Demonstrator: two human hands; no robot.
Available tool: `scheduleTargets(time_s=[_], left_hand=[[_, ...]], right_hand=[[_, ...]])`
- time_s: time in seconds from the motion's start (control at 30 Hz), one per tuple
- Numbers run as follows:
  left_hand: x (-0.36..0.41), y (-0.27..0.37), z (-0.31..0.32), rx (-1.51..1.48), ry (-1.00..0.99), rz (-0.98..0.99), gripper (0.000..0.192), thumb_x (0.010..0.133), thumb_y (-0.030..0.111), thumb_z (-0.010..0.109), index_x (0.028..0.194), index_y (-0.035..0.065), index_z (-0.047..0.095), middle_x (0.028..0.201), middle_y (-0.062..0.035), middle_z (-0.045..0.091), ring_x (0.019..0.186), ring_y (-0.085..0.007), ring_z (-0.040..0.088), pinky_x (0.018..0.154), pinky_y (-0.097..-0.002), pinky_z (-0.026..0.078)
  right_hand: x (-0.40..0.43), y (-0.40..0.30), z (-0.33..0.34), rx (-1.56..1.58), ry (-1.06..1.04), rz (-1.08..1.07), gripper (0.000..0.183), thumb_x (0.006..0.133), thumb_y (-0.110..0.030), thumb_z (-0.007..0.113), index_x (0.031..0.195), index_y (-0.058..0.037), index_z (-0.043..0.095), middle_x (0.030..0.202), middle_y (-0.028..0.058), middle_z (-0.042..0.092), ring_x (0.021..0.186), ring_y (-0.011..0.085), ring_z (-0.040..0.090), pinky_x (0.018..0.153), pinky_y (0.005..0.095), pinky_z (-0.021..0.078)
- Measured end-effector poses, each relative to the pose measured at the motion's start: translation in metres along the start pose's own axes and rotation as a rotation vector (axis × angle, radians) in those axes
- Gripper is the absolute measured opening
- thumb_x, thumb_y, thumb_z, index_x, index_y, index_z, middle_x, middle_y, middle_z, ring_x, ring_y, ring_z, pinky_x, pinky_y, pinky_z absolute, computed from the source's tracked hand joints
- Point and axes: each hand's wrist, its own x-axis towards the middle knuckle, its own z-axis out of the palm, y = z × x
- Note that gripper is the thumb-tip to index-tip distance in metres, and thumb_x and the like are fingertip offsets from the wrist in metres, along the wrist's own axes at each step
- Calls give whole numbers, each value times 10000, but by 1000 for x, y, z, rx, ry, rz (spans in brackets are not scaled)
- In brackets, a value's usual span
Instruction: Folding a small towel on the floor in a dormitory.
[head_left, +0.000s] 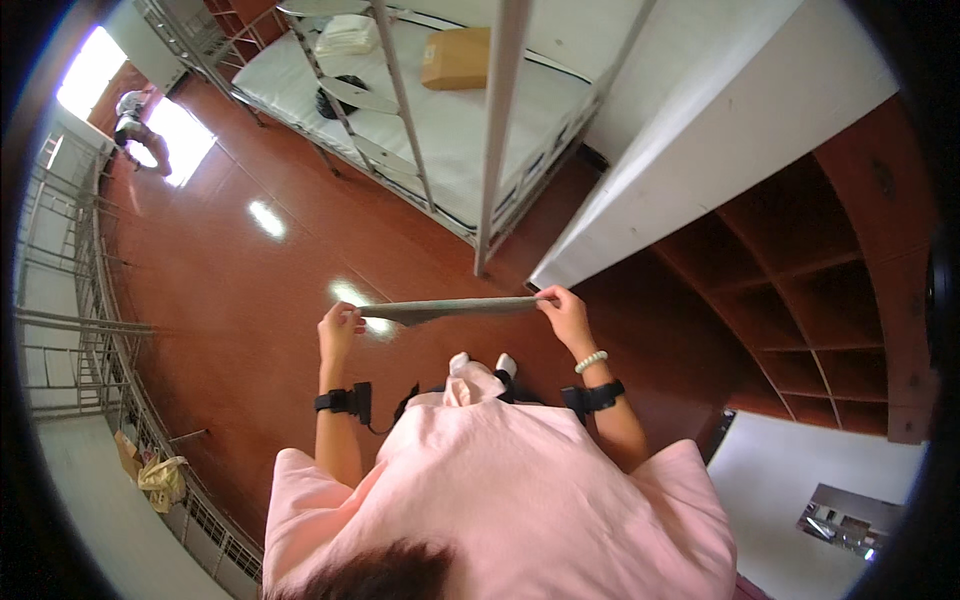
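A grey-green cloth (457, 306) is stretched out in front of me, held by its two ends above the floor. My left hand (341, 328) pinches one corner between thumb and fingers. At the other end, my right hand (560, 306) grips the opposite corner. The cloth's upper edge runs nearly straight between my hands, and its lower part hangs in a shallow fold. Most of its face is turned away from view. Each forearm wears a black strap with a small device; beaded bracelet (591, 361) circles my right wrist.
Ahead stands a metal bunk bed with a ladder (401, 105), holding a cardboard box (455, 58), folded white cloth (346, 35) and a black bag (341, 96). Wooden shelves (795, 232) and a white pillar (712, 142) are right. Another person (141, 135) bends by the bright doorway. More bed frames line the left.
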Motion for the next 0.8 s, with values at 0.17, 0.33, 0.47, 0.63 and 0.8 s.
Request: scheduleTargets(time_s=[0.17, 0.33, 0.47, 0.63, 0.8], left_hand=[[-8, -35, -3, 16, -21, -75, 106, 878, 31, 609, 956, -40, 619, 775, -128, 684, 695, -159, 681, 583, -277, 555], [-12, -76, -2, 153, 63, -34, 99, 873, 70, 624, 954, 13, 628, 729, -114, 682, 669, -179, 681, 597, -323, 515], [-42, -144, -12, 106, 113, -290, 98, 867, 88, 639, 934, 17, 634, 739, -127, 681, 703, -185, 679, 633, -336, 510], [-54, -170, 1, 113, 230, -435, 110, 850, 107, 646, 896, 7, 640, 740, -122, 677, 686, -203, 662, 631, -334, 507], [-63, -243, -7, 213, 389, -517, 107, 818, 128, 653, 855, 27, 646, 824, -152, 680, 793, -287, 663, 709, -385, 507]], right_hand=[[12, 14, 12, -82, -154, 7, 88, 823, -80, 664, 882, -17, 645, 801, 110, 674, 723, 196, 643, 670, 310, 498], [37, 38, 44, -106, -289, 64, 91, 804, -89, 664, 873, -29, 655, 787, 116, 678, 715, 208, 647, 654, 331, 494], [47, 71, 96, -127, -519, 111, 79, 794, -84, 664, 860, -41, 661, 756, 105, 680, 723, 203, 664, 672, 332, 513], [85, 84, 151, -312, -661, -13, 79, 788, -100, 663, 841, -42, 661, 803, 131, 678, 768, 259, 664, 703, 364, 516], [88, 114, 240, -168, -690, 168, 33, 810, -40, 650, 834, -21, 638, 717, 75, 662, 650, 143, 647, 604, 285, 519]])
